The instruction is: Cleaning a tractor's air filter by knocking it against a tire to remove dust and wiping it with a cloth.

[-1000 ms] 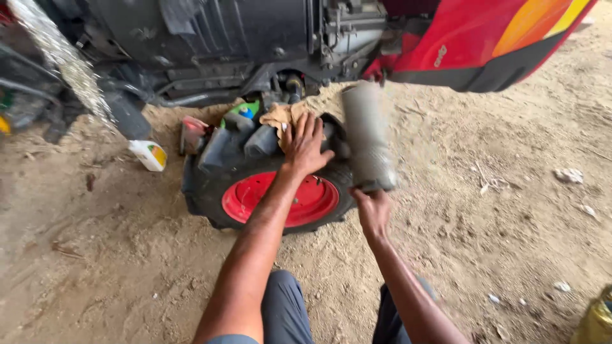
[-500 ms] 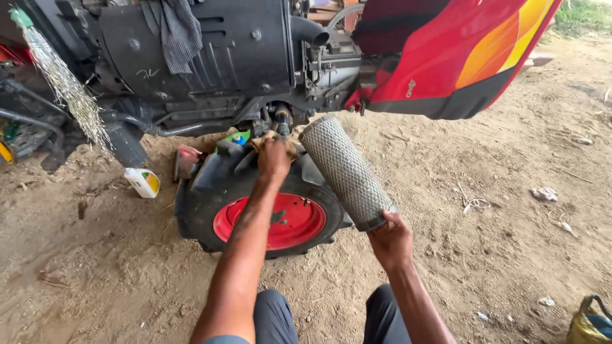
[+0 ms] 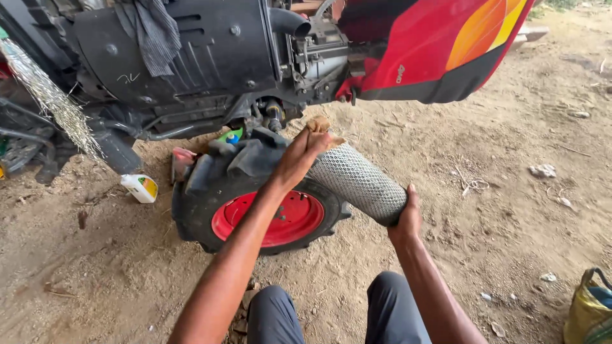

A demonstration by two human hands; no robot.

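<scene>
Right hand [image 3: 407, 220] grip closed on mesh filter cylinder's [image 3: 357, 181] lower end, left hand [image 3: 303, 153] pressing cloth [image 3: 319, 127] at upper end, above tyre [image 3: 255, 210]

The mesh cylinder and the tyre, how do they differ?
The mesh cylinder is grey, long and held tilted between the left hand and right hand; the tyre is black, wide, with a red hub, and lies flat on the dirt. Both are round.

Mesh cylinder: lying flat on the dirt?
No, the mesh cylinder is held off the ground, the right hand under its lower end and the left hand at its upper end.
</scene>
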